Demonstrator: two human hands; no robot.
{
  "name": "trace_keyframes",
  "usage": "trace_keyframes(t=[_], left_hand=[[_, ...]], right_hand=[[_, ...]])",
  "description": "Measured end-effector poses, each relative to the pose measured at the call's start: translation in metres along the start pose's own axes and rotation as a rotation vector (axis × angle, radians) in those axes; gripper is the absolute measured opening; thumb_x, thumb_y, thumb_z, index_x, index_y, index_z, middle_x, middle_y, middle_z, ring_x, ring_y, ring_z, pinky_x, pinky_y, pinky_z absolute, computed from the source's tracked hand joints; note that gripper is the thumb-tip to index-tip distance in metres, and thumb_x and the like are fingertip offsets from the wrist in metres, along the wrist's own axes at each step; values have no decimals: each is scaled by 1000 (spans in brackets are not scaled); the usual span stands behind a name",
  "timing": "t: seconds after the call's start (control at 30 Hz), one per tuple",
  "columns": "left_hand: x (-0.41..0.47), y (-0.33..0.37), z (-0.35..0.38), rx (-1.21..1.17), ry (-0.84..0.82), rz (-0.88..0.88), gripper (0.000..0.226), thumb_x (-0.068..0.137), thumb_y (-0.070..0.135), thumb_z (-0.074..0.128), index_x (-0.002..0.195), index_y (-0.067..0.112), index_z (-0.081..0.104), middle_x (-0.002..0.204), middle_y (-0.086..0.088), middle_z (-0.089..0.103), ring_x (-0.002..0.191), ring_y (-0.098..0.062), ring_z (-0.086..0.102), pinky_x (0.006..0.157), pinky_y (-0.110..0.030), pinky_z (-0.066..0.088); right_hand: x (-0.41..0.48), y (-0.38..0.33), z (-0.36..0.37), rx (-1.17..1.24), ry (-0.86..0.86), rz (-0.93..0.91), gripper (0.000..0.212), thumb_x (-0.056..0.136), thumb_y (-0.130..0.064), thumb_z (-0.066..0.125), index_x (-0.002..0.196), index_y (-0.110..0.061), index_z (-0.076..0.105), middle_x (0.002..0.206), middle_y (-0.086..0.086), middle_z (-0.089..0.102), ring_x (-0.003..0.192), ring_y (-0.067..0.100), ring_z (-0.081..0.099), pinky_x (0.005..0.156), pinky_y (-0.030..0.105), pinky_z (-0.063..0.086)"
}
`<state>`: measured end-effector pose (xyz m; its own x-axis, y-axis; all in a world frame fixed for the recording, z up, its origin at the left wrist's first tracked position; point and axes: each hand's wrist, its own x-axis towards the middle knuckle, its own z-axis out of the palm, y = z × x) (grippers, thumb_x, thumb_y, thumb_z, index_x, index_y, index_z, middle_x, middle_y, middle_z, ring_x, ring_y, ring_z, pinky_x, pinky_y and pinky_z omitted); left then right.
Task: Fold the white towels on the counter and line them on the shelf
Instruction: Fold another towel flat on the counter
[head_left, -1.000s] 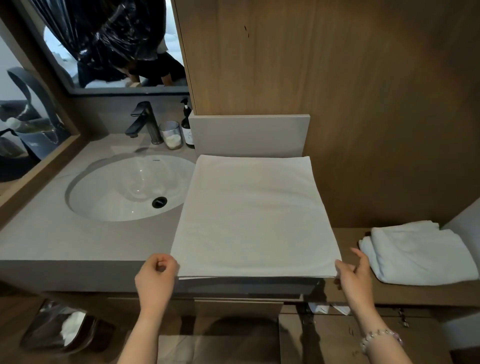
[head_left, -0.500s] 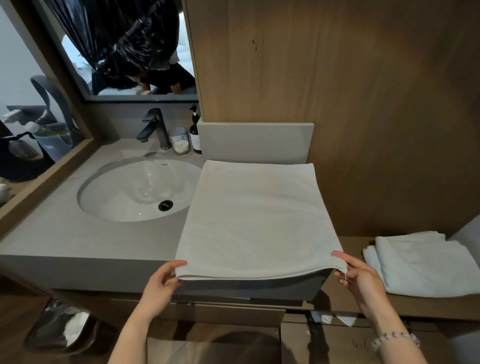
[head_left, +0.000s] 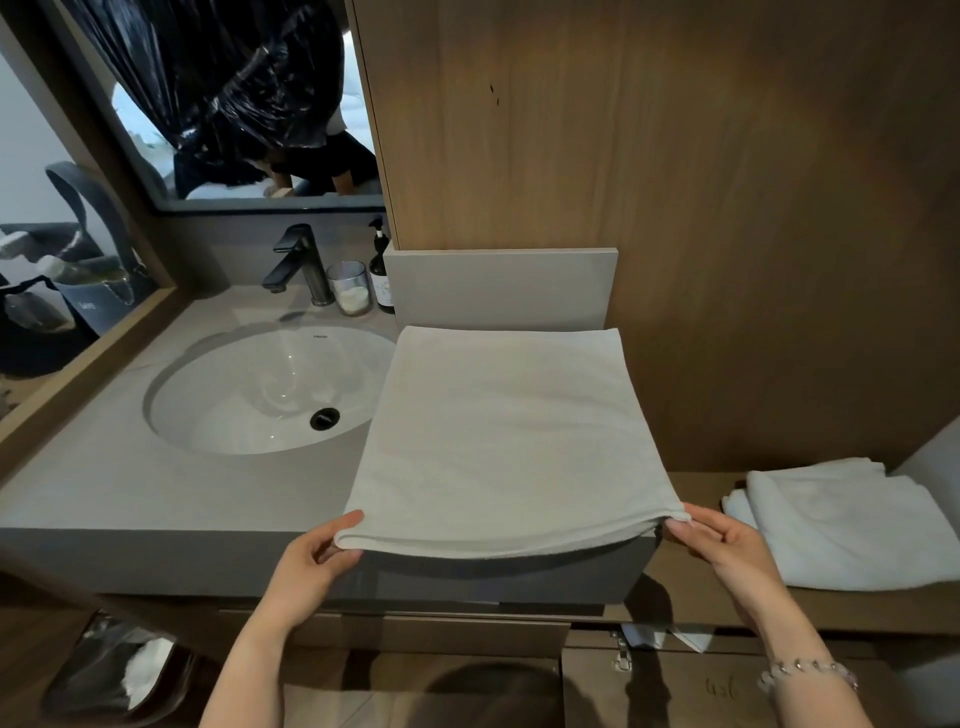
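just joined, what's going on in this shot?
A person is folding a white towel spread on the grey counter beside the sink. The left hand pinches its near left corner and the right hand pinches its near right corner, with the near edge lifted slightly. One folded towel already lies on the wooden shelf to the right.

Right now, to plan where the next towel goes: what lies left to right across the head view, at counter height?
sink → spread white towel → folded towels on the shelf
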<state>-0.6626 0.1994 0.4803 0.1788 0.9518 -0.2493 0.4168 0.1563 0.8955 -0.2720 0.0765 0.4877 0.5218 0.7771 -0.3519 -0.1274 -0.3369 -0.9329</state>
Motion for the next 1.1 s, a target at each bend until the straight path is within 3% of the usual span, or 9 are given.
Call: trace_keyframes(t=[0.23,0.33,0.43,0.57,0.67,0.73,0.8,0.97,1.1], left_hand=[[11,11,-2,74,75,81,28,91,13,57,118,10,63,117,5,60,111,-10,53,97,-23,35],[15,14,-2,116,109,95,19,94,16,52,104,15,68,103,-2,70,98,-16,62,83,-22,43],[21,17,0,155,154,103,20,96,20,49,94,16,68,87,-4,70,86,-19,63,71,-23,43],[28,24,6,128,258,110,18,95,22,51,100,12,64,90,-6,61,85,-18,56,67,-22,39],[38,28,8,125,342,112,18,94,22,53,102,10,63,99,-9,54,89,-20,52,75,-26,38],[44,32,12,101,363,126,20,95,24,50,104,10,61,102,-6,55,93,-20,52,80,-31,40],[51,39,20,64,373,129,19,97,24,46,99,11,60,92,-4,58,87,-21,54,72,-32,43],[70,54,34,57,422,133,20,99,22,41,93,9,55,80,1,55,75,-14,50,61,-23,38],[93,62,38,35,434,119,18,99,20,41,94,8,53,80,1,54,77,-17,50,59,-23,36]], right_hand=[[10,-11,3,41,76,-123,11,85,-10,65,83,-21,65,69,-4,72,70,7,67,68,16,48],[20,-11,3,16,98,-143,5,85,-13,66,88,-17,68,66,-4,73,70,8,69,71,18,51],[28,-14,5,3,124,-170,9,83,-15,68,91,-11,69,65,2,72,77,19,66,82,30,50],[39,-21,8,-69,175,-242,19,84,-16,68,101,-7,68,81,9,67,79,19,60,75,30,46],[53,-25,7,-152,184,-274,22,84,-18,68,102,-5,70,89,17,60,84,26,57,80,43,49],[62,-27,8,-187,187,-290,19,84,-19,68,99,-6,70,92,11,56,85,23,56,77,39,49],[70,-29,10,-215,174,-298,14,87,-20,64,97,-10,67,98,5,55,89,19,55,76,34,50],[80,-37,23,-262,118,-319,7,95,-19,51,100,-15,54,89,-9,56,81,4,52,61,20,41],[94,-40,33,-362,175,-338,7,97,-22,46,102,-16,49,90,-2,56,76,3,50,58,19,39]])
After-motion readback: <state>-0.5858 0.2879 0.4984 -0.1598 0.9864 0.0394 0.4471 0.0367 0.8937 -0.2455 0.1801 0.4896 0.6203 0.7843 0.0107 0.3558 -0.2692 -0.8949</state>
